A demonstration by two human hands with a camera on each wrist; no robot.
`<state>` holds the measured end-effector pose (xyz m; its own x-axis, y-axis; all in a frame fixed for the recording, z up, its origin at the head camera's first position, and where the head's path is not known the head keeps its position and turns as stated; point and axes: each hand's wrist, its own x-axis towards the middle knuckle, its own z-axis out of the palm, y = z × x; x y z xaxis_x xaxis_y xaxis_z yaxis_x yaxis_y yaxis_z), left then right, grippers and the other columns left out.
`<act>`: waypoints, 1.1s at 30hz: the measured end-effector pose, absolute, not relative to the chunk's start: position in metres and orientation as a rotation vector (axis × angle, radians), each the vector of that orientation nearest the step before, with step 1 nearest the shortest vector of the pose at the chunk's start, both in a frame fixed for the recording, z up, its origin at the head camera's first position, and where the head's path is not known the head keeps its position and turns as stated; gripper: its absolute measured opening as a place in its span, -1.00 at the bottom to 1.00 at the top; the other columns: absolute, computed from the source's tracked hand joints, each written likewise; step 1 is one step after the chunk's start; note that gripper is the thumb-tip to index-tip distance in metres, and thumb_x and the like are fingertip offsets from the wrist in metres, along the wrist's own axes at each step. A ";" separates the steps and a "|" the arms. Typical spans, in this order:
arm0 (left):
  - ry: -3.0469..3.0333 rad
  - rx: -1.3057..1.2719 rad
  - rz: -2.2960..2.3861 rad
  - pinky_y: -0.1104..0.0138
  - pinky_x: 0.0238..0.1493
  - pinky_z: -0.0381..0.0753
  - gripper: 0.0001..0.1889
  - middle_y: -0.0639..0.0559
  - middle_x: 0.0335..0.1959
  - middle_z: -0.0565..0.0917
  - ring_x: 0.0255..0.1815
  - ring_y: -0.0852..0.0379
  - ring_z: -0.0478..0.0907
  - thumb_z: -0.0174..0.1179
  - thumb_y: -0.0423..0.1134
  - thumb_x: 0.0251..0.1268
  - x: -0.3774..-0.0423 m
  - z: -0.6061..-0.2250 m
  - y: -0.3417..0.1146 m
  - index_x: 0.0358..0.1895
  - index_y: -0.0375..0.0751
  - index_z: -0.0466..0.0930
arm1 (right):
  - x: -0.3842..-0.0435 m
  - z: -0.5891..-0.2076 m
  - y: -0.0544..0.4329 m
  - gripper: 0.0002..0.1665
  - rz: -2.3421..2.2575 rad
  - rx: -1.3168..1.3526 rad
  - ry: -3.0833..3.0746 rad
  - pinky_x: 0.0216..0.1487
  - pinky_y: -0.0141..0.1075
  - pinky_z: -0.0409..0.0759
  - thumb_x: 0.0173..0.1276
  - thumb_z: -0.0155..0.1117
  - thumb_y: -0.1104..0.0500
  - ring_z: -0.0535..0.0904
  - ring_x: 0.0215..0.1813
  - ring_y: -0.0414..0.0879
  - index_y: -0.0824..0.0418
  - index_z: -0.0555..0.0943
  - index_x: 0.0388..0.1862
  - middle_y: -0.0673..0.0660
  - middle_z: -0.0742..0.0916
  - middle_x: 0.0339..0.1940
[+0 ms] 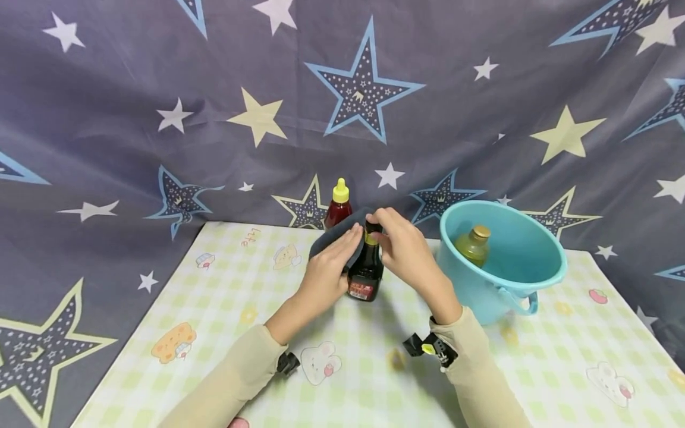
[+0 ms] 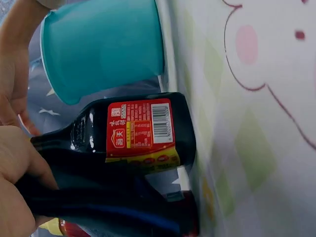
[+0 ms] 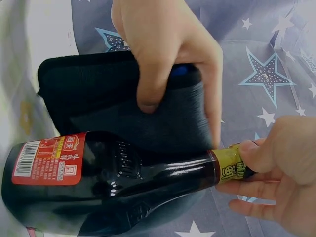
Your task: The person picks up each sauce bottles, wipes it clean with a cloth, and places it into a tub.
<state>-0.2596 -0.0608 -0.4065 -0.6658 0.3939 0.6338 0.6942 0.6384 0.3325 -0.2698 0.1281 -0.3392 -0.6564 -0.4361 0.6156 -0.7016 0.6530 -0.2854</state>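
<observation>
A dark sauce bottle (image 1: 369, 267) with a red and yellow label (image 2: 143, 128) stands upright on the table. My right hand (image 1: 409, 252) pinches its black-capped top at the yellow neck band (image 3: 228, 164), thumb on the near side. Beside the bottle, my left hand (image 1: 327, 267) grips a dark grey cloth (image 3: 98, 94) with stitched black edging and a bit of blue showing inside. The left thumb (image 3: 150, 89) lies over the cloth's face, with fingers behind it. In the head view the left hand covers much of the cloth, which stands close against the bottle's left side.
Behind the cloth stands a red squeeze bottle (image 1: 339, 208) with a yellow nozzle cap. To the right is a turquoise bucket (image 1: 465, 291) holding a yellow-green bottle (image 1: 472, 248). A star-patterned curtain (image 1: 214, 77) hangs behind the checkered tablecloth (image 1: 225, 309).
</observation>
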 end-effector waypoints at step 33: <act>-2.907 -0.822 -0.814 0.42 -0.65 0.19 -0.16 -0.38 0.29 0.58 -0.79 0.22 0.27 0.14 -0.67 0.17 -0.269 -0.416 -0.069 0.58 -0.41 0.12 | -0.268 -0.338 0.129 -0.78 0.726 0.870 -2.383 -0.25 -0.14 0.62 0.41 0.25 0.41 0.66 -0.17 0.04 0.19 0.59 -0.03 0.15 0.72 -0.01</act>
<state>-0.2694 -0.0690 -0.4157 -0.8617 0.4851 0.1487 0.4918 0.7264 0.4801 -0.2684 0.1290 -0.3381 -0.6723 -0.4264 0.6051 -0.6914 0.6538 -0.3075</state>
